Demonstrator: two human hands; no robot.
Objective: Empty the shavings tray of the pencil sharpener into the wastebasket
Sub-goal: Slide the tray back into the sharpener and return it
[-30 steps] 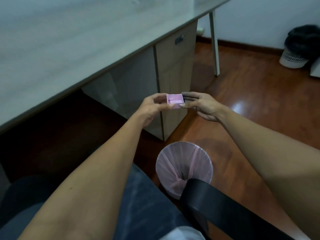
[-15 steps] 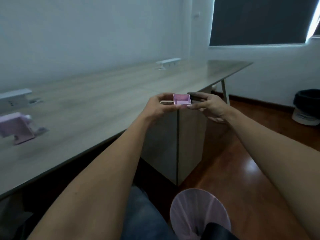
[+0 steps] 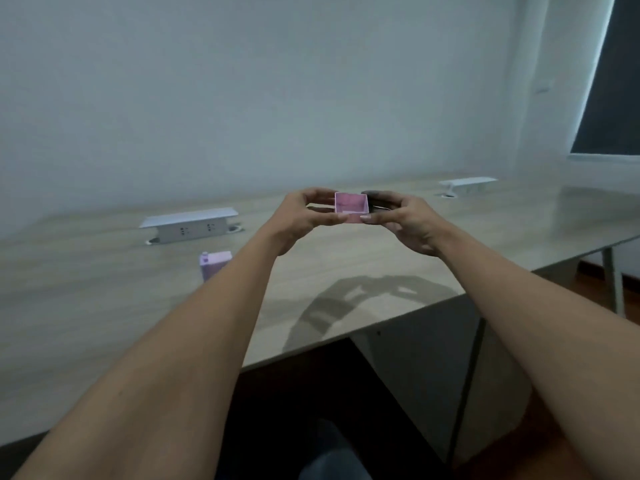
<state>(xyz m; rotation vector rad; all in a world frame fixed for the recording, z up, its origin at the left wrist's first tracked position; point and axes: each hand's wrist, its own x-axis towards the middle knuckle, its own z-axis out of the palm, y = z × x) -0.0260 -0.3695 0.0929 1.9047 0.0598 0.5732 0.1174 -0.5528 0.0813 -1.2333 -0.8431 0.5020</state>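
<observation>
**A:** Where is the tray, and who has it?

**B:** One small pink shavings tray [image 3: 351, 207] is held up in the air above the middle of the surface [image 3: 346, 271], open side toward the camera. The left hand [image 3: 300, 216] pinches its left end with thumb and fingertips; the right hand [image 3: 403, 220] pinches its right end the same way. Its longer side seems to run left to right between the two hands. It looks empty inside, though the view is too soft to be sure

**A:** And the sharpener it belongs to?

**B:** One pink pencil sharpener [image 3: 212, 265] stands on the surface, down and to the left of the tray, toward the near edge, partly hidden behind the left forearm. The left hand is the nearer one to it

**A:** So what does the next move turn on?

**B:** My guess is the tray goes back into the sharpener, so it must travel left and down, most likely carried by the left hand. I cannot see which face of the sharpener has the slot

**A:** Anything else to count?

**B:** Two white socket boxes [image 3: 188, 224] along the far edge, one left and one right. No wastebasket is in view
</observation>
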